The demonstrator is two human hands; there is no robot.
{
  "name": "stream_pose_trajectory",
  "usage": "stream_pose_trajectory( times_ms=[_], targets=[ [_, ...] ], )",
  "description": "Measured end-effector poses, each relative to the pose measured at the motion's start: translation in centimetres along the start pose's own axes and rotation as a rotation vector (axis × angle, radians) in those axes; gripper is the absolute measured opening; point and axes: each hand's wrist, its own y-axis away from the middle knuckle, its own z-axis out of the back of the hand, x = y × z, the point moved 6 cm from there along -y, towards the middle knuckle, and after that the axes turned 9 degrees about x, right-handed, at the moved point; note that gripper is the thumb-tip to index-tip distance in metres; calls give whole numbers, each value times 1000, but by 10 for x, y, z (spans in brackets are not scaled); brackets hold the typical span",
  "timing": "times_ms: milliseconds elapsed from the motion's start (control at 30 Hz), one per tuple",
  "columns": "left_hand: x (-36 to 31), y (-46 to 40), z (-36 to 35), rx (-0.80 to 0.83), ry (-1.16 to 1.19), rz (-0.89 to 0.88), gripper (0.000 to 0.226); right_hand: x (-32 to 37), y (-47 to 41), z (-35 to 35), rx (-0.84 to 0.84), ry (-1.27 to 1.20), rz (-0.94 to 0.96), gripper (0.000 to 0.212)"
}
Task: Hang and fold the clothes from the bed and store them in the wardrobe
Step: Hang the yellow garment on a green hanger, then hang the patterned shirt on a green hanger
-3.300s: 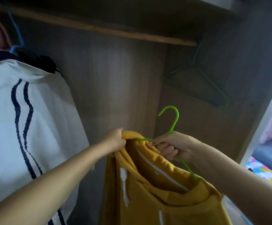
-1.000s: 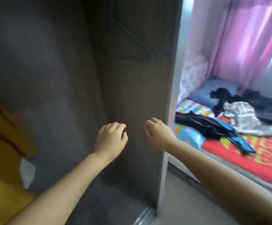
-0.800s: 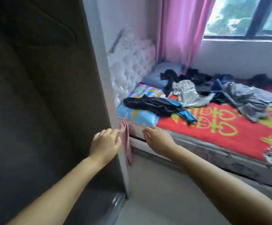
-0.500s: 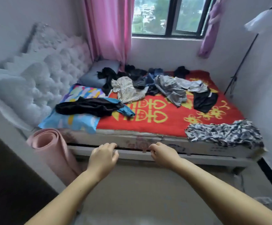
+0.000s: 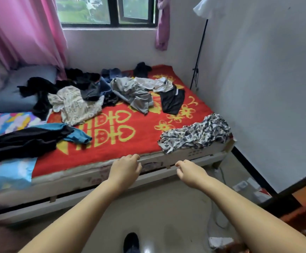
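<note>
With both hands empty, the left hand (image 5: 124, 169) and right hand (image 5: 189, 172) each with a loose, slack grip at the bed (image 5: 93, 177) edge, best reach toward two o'clock for the patterned garment (image 5: 196, 134), lifting by shoulders or waistband.

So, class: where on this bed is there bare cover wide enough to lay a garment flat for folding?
The red cover is bare along the near edge, between the black garment and the patterned one. The far half under the window is crowded with heaped clothes.
</note>
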Motion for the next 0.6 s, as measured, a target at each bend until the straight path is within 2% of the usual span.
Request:
stream_pose_trajectory(
  times_ms=[200, 333, 600],
  targets=[
    [12, -113, -2, 104, -33, -47, 31, -50, -74, 28, 68, -88, -178, 40],
    [8, -194, 5, 141, -31, -113, 33, -86, -111, 47, 51, -156, -276, 39],
    [-65, -308, -40, 301, -99, -279, 30, -186, -165, 57, 128, -254, -414, 40]
  ],
)
